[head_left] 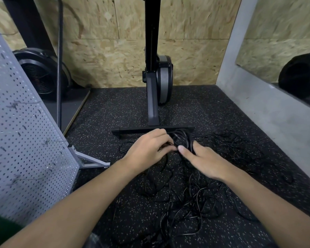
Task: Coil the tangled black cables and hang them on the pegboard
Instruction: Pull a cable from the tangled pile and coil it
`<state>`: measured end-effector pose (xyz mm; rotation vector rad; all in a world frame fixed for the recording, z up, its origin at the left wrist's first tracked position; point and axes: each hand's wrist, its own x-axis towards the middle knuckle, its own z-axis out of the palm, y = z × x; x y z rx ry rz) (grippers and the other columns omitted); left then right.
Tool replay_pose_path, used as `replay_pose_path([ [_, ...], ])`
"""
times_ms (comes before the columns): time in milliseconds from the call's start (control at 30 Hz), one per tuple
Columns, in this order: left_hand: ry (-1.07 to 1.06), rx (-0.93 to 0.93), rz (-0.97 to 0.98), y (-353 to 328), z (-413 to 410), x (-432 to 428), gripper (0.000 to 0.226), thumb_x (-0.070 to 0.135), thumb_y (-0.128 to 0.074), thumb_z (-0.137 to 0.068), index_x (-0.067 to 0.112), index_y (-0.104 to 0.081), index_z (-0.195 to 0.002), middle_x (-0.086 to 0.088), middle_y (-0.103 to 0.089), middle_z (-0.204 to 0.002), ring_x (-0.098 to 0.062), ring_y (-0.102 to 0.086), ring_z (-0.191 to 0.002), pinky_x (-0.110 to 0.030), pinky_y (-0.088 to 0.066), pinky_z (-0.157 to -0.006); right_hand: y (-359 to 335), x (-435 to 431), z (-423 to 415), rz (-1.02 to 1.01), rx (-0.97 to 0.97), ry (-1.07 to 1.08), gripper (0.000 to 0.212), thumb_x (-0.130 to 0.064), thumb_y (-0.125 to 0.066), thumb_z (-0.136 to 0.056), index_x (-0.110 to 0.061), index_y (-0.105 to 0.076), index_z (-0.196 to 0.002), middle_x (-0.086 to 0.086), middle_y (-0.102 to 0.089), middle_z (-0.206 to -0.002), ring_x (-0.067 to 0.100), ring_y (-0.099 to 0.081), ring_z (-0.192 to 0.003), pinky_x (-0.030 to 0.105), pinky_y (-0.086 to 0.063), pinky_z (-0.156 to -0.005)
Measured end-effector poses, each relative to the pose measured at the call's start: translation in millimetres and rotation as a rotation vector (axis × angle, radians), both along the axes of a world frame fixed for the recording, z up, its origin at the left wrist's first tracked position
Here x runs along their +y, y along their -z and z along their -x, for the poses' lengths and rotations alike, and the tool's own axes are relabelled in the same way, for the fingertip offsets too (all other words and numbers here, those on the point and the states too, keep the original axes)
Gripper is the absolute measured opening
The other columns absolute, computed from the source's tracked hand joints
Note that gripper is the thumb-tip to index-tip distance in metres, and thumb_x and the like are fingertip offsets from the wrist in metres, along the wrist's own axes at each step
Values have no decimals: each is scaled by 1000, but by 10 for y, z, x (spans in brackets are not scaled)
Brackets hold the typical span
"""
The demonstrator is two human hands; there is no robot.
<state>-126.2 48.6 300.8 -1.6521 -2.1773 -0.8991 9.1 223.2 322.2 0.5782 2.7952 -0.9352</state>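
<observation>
A tangle of thin black cables (190,197) sprawls over the speckled rubber floor in front of me, spreading to the right. Both hands meet at a gathered bundle of cable loops (182,140) lifted just above the floor. My left hand (149,149) curls its fingers round the bundle's left side. My right hand (202,160) holds the bundle from the right with the thumb pointing left along it. The grey pegboard (25,140) stands tilted at the left on a metal foot.
A black exercise machine (157,83) stands on a floor bar (150,130) just behind the hands. A fan-wheel machine (41,72) sits at the back left. A grey concrete ledge (276,111) runs along the right. OSB panels form the back wall.
</observation>
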Motion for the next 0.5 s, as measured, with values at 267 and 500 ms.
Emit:
replay_pose_path([
  [267, -59, -183, -86, 16, 27, -1, 22, 34, -81, -88, 17, -71, -97, 9, -64, -94, -9, -59, -88, -22, -49, -78, 113, -90, 25, -64, -5, -179, 52, -54, -65, -96, -24, -45, -134, -10, -55, -89, 4, -56, -78, 27, -47, -66],
  [500, -39, -218, -107, -3, 28, -8, 27, 35, -85, -83, 17, -69, -94, 10, -63, -92, -9, -59, -87, -15, -44, -75, 156, -59, 33, -26, -26, -248, 24, -40, -61, -99, -25, -52, -116, -3, -64, -92, 12, -60, -72, 32, -50, -67],
])
